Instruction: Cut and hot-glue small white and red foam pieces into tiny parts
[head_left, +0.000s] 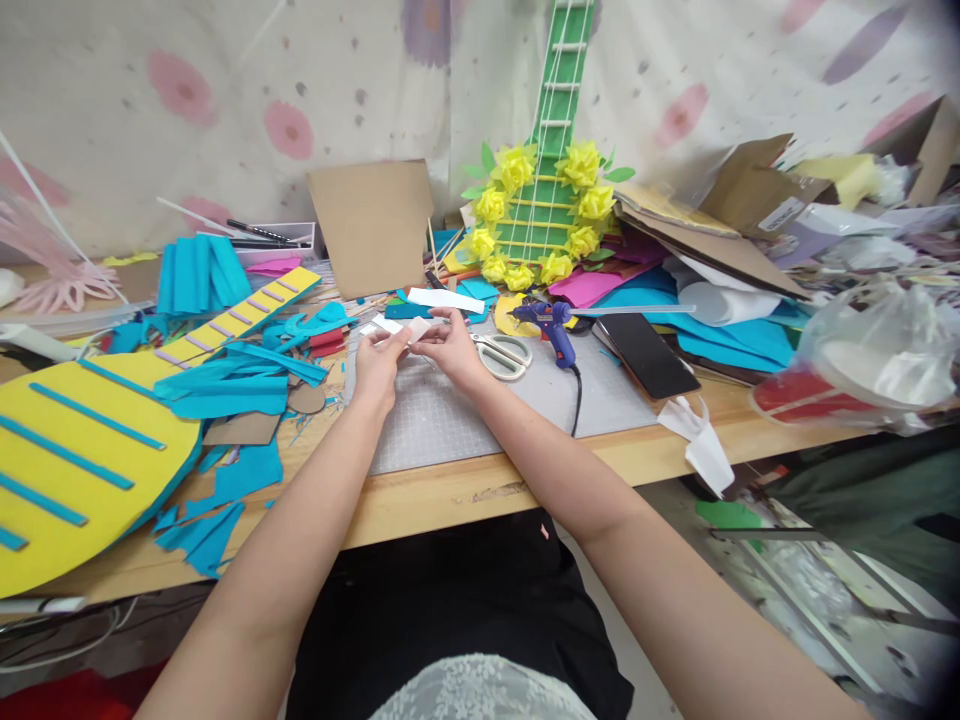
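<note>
Above the grey cutting mat [420, 430], my left hand [379, 364] and my right hand [451, 352] meet, fingertips almost touching. Between them is a small white paper strip [418, 328], pinched by both hands. More white paper [446, 300] lies just beyond my fingers. Beside my right wrist rest scissors [510, 357] with pale handles. A blue hot glue gun [553, 325], a clear glue stick at its rear, lies farther right on the mat. My fingers partly hide the strip.
A yellow paper guitar shape [90, 450] with blue strips covers the left side among blue scraps [225, 490]. At the back stands a green guitar shape [559, 150] ringed with yellow flowers. A phone [646, 355], red bucket [825, 390] and cardboard [371, 225] are around.
</note>
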